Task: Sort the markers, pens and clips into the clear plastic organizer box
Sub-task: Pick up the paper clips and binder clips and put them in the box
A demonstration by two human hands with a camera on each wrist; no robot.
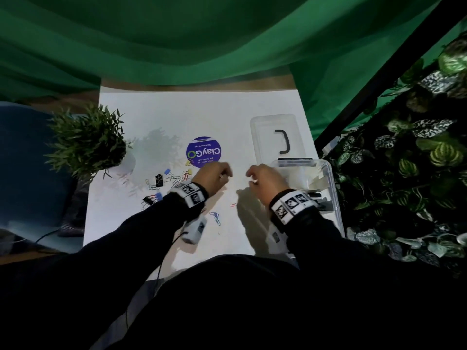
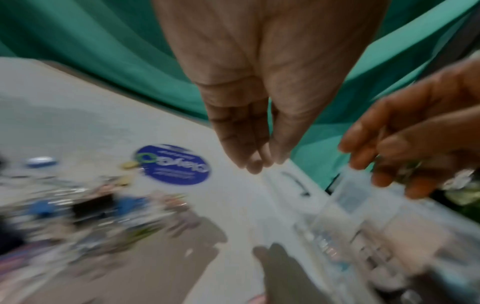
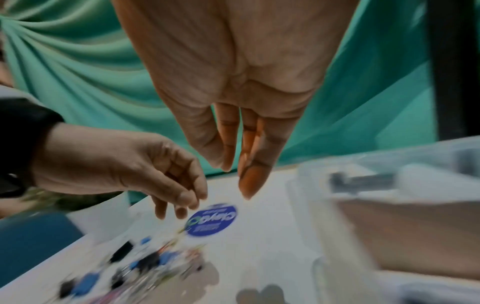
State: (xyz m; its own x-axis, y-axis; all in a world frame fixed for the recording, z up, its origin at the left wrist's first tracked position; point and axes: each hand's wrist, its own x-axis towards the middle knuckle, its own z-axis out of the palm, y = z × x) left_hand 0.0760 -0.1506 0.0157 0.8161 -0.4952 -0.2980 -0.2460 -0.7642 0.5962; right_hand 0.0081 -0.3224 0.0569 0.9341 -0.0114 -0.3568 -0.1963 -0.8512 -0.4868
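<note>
Binder clips and paper clips lie scattered on the white table, left of my hands; they show as a blur in the right wrist view. A blue paper clip and a red one lie nearer me. The clear organizer box stands open at the right, with dark items inside. My left hand hovers mid-table, fingers loosely curled, thumb near the fingertips, nothing visible in it. My right hand hovers beside the box's left wall, fingers hanging fairly straight, thumb apart, nothing seen between them.
The box's clear lid with a black handle lies behind the box. A round purple sticker marks the table's middle. A potted plant stands at the left edge. Foliage fills the right, green cloth the back.
</note>
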